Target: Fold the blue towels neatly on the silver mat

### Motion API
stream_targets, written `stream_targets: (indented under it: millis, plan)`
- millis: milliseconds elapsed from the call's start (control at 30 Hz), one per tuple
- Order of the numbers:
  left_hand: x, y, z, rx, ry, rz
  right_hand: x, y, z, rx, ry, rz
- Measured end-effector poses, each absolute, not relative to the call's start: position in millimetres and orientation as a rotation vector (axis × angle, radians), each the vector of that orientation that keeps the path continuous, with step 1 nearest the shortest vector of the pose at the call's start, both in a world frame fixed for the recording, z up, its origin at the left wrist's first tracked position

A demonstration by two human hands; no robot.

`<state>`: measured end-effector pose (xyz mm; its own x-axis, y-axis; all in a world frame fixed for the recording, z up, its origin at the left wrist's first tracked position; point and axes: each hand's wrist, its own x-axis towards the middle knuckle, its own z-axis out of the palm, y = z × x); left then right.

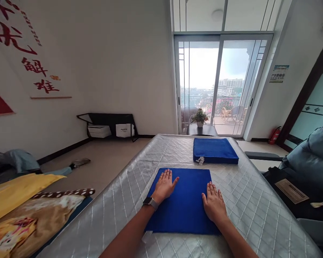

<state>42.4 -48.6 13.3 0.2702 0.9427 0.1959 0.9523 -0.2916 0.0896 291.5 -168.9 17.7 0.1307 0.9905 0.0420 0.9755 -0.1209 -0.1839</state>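
Observation:
A flat blue cloth [187,211], nearly square, lies in front of me on a silver quilted table cover [118,200]. My left hand [164,185] rests palm down on its left part, fingers stretched out, a watch on the wrist. At its right edge lies my right hand [214,202], also flat with the fingers out. A small white tag [147,236] sticks out at the cloth's near left corner. Beyond it, toward the far right, is a neat stack of blue cloths [215,150] with white tags at its front edge.
On the left are a yellow cloth [21,186] and a patterned blanket [51,211], with a person's leg [56,172] behind. A potted plant [200,118] stands on a chair past the far edge. A dark padded chair [317,157] holding a black bag [282,193] is at right.

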Motion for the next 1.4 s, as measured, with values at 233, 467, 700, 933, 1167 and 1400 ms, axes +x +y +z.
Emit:
stream_targets:
  millis: [233,467,700,933,1167,1400]
  plan:
    - [163.7,-119.6,3.2,-2.908,-1.200,-0.534,293.6,-172.1,17.9,-2.233,-2.014,0.116]
    - [122.2,-117.0,5.4,-2.859,-1.350,-0.433,292.6,-170.0,18.3,-2.236,-1.990,0.121]
    - [22.9,-110.3,1.1,-2.688,-1.623,-0.342,292.2,-170.3,17.1,-2.233,-1.991,0.109]
    - [-24.4,-118.2,3.5,-2.560,-1.816,-0.340,293.2,-169.0,15.3,-2.263,-2.034,0.048]
    - [-22.2,-119.3,7.6,-2.566,-1.839,-0.358,293.7,-167.6,14.7,-2.273,-2.040,0.042]
    - [-24.5,-120.4,6.4,-2.570,-1.797,-0.399,291.6,-168.3,16.3,-2.289,-2.080,-0.008]
